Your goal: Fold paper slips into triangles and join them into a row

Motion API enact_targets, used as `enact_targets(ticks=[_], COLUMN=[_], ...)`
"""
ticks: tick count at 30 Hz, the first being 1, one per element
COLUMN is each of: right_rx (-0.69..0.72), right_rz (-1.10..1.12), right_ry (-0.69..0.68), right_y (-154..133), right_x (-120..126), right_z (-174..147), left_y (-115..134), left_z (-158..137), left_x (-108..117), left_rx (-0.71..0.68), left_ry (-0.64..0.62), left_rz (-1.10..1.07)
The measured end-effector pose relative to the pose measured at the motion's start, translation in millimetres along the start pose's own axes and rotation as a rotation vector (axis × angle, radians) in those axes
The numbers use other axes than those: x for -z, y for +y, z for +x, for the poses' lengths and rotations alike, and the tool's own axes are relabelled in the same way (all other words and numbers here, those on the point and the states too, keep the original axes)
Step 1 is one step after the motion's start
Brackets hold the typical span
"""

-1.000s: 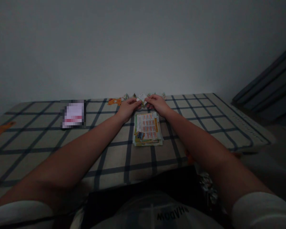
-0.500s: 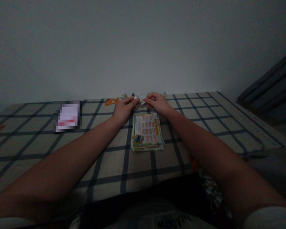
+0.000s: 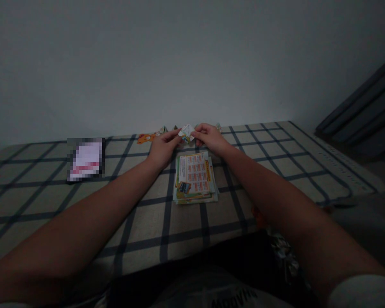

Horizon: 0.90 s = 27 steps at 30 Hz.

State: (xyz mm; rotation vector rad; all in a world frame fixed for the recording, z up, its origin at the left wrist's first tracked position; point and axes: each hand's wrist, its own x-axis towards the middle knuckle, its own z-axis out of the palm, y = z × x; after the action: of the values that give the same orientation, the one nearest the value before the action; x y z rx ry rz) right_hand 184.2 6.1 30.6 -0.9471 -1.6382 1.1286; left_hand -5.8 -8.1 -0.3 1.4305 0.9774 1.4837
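Note:
Between my two hands is a small folded paper piece (image 3: 187,132), whitish with coloured print, held up over the far part of the table. My left hand (image 3: 164,146) pinches its left side with thumb and fingers. On its right corner, the fingers of my right hand (image 3: 209,136) are closed. A stack of printed paper sheets (image 3: 194,177) lies flat on the checked cloth, nearer to me than the hands. Behind the hands, along the wall, small folded paper pieces (image 3: 163,129) show in part; my hands hide some of them.
A checked tablecloth (image 3: 141,222) covers the table. To the left lies a blurred-out device with a bright screen (image 3: 86,160). The plain wall (image 3: 192,64) borders the far edge. Crumpled-looking printed pieces (image 3: 285,256) sit low at the right, by my lap.
The folded paper has been turned and now shows a flatter, diamond-like face with more coloured print. Both hands keep hold of it. The whole view has shifted slightly.

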Motion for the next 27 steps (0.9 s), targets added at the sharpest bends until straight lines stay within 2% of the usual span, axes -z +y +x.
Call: enact_targets(ticks=[11, 18, 23, 27], right_rx=[-0.016, -0.004, 0.012, 0.015], right_rz=[-0.009, -0.009, -0.016, -0.010], right_ry=[-0.021, -0.015, -0.031, -0.042], right_y=[-1.9, -5.9, -4.8, -2.1], right_x=[-0.7, -2.7, -1.9, -1.9], right_z=[-1.4, -3.7, -4.2, -3.4], left_y=[-3.1, 2.2, 1.2, 0.1], left_z=[2.2, -0.9, -1.6, -0.8], left_x=[0.9, -1.6, -0.2, 1.9], left_rx=[0.053, 0.122, 0.044, 0.034], left_ry=[0.054, -0.034, -0.007, 0.000], left_rz=[-0.047, -0.176, 0.013, 0.036])
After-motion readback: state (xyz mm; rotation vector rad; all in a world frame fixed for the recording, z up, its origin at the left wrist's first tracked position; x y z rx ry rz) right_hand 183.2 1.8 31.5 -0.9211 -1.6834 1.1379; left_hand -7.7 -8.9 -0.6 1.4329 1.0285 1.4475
